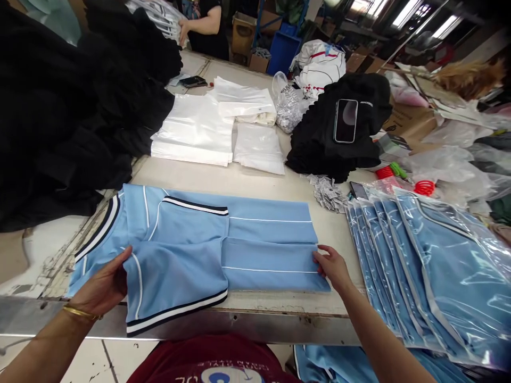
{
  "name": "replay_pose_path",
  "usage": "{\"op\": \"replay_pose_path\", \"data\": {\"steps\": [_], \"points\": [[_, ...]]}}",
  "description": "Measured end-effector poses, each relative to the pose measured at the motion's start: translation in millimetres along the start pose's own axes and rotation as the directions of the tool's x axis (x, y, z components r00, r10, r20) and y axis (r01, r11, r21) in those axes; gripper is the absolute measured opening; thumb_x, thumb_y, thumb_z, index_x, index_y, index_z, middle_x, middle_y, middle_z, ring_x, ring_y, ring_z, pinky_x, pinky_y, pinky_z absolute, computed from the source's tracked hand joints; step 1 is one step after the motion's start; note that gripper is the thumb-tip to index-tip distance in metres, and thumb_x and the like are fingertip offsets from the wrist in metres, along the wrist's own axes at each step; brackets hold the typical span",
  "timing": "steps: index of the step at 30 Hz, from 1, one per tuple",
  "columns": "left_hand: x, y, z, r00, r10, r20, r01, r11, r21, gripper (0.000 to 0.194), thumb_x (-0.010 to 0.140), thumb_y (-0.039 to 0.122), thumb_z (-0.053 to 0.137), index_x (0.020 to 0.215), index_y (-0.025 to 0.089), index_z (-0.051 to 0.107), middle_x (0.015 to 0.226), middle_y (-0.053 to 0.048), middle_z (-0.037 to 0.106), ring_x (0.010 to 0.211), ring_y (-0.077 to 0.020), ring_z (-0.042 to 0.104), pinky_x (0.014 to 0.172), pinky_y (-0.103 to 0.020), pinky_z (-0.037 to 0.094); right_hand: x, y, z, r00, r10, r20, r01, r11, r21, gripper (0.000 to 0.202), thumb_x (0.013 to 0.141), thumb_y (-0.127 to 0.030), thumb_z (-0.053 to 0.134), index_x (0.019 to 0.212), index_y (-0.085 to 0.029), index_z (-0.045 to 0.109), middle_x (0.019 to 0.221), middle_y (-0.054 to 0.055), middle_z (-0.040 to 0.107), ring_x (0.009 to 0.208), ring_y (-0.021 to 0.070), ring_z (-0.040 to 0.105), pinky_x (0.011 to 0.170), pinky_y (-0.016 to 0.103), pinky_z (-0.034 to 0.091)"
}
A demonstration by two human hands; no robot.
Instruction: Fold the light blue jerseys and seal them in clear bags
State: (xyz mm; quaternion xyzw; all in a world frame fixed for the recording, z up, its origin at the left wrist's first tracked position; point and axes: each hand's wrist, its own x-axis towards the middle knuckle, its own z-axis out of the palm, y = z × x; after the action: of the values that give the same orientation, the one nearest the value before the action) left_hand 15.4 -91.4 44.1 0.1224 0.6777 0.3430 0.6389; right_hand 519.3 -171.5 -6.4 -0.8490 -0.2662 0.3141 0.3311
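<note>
A light blue garment (271, 258) with white piping and black-and-white striped bands lies partly folded along the table's front edge. At its left part, my left hand (106, 284) holds the fabric near a sleeve, its thumb on top and the other fingers hidden under the cloth. My right hand (332, 266) pinches the garment's right end at the edge. One striped band hangs slightly over the metal table edge (279, 325).
Black cloth (72, 106) is heaped at the left. White plastic bags (195, 127) lie behind the garment. A phone (345, 121) rests on black clothes (315, 141). Bagged blue garments (451, 266) are stacked at the right. Another person's arm (203, 24) shows at the far side.
</note>
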Motion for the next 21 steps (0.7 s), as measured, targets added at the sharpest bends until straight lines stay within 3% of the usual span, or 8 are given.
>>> {"op": "replay_pose_path", "data": {"steps": [3,9,12,14,17,18,19,21], "points": [[2,3,-6.5,0.978,-0.192,0.085,0.197,0.979,-0.060,0.022,0.090,0.023,0.039,0.094,0.018,0.060,0.059,0.004,0.064,0.060,-0.0150,0.064,0.057,-0.028,0.053,14,1,1,0.999,-0.046,0.022,0.047,0.996,-0.075,0.028,0.062,-0.037,0.062,0.081,-0.017,0.059,0.053,-0.002,0.059,0.038,0.0109,0.047,0.038,0.023,0.035],[9,-3,-9.1,0.987,-0.145,0.076,0.154,0.977,-0.145,0.022,0.087,0.022,0.045,0.100,0.009,0.057,0.060,0.000,0.066,0.058,-0.0157,0.063,0.063,-0.030,0.054,32,-10,-3,0.983,-0.183,0.021,0.171,0.866,-0.471,0.027,0.069,-0.036,0.053,0.086,-0.016,0.062,0.064,0.005,0.063,0.051,0.0173,0.055,0.052,0.030,0.042],[9,-6,-3.8,0.977,-0.130,0.167,0.166,0.960,-0.223,0.033,0.087,0.033,0.046,0.105,0.008,0.058,0.071,-0.006,0.069,0.070,-0.0211,0.066,0.073,-0.036,0.054,13,-28,20,0.895,-0.444,0.030,0.371,0.708,-0.601,0.041,0.072,-0.037,0.054,0.106,-0.015,0.058,0.069,0.006,0.063,0.058,0.0215,0.057,0.058,0.035,0.044],[9,-5,-2.3,0.968,-0.102,0.227,0.162,0.951,-0.263,0.038,0.087,0.039,0.045,0.106,0.009,0.059,0.077,-0.008,0.069,0.075,-0.0229,0.066,0.076,-0.038,0.053,-21,-43,53,0.673,-0.696,0.251,0.699,0.488,-0.523,0.042,0.077,-0.038,0.052,0.114,-0.018,0.054,0.083,0.008,0.065,0.070,0.0222,0.060,0.063,0.035,0.047],[11,-5,-2.7,0.955,-0.050,0.292,0.148,0.934,-0.326,0.039,0.087,0.039,0.044,0.107,0.010,0.060,0.083,-0.010,0.069,0.079,-0.0234,0.066,0.079,-0.037,0.052,-92,-60,118,-0.017,-0.716,0.698,0.998,-0.053,-0.030,0.040,0.084,-0.023,0.050,0.124,-0.029,0.049,0.121,0.006,0.057,0.109,0.0226,0.053,0.088,0.038,0.044],[11,-5,-2.9,0.950,-0.034,0.310,0.147,0.926,-0.348,0.038,0.087,0.038,0.044,0.108,0.010,0.060,0.084,-0.010,0.069,0.081,-0.0233,0.066,0.080,-0.037,0.051,-114,-63,138,-0.161,-0.668,0.726,0.985,-0.158,0.073,0.045,0.083,-0.018,0.050,0.126,-0.031,0.046,0.128,0.005,0.052,0.116,0.0240,0.048,0.093,0.042,0.041],[10,-6,-3.3,0.945,-0.023,0.327,0.149,0.918,-0.367,0.038,0.088,0.037,0.043,0.107,0.010,0.060,0.084,-0.011,0.069,0.081,-0.0232,0.066,0.080,-0.036,0.051,-131,-65,156,-0.250,-0.620,0.743,0.966,-0.212,0.147,0.047,0.083,-0.016,0.050,0.127,-0.029,0.045,0.130,0.006,0.051,0.117,0.0248,0.047,0.096,0.045,0.039],[10,-7,-4.9,0.933,-0.005,0.359,0.153,0.910,-0.385,0.036,0.088,0.035,0.043,0.107,0.010,0.061,0.085,-0.011,0.069,0.083,-0.0228,0.065,0.081,-0.035,0.050,-152,-70,180,-0.304,-0.599,0.741,0.953,-0.208,0.222,0.041,0.082,-0.015,0.049,0.122,-0.024,0.050,0.119,0.009,0.058,0.107,0.0249,0.054,0.091,0.046,0.042]]}}
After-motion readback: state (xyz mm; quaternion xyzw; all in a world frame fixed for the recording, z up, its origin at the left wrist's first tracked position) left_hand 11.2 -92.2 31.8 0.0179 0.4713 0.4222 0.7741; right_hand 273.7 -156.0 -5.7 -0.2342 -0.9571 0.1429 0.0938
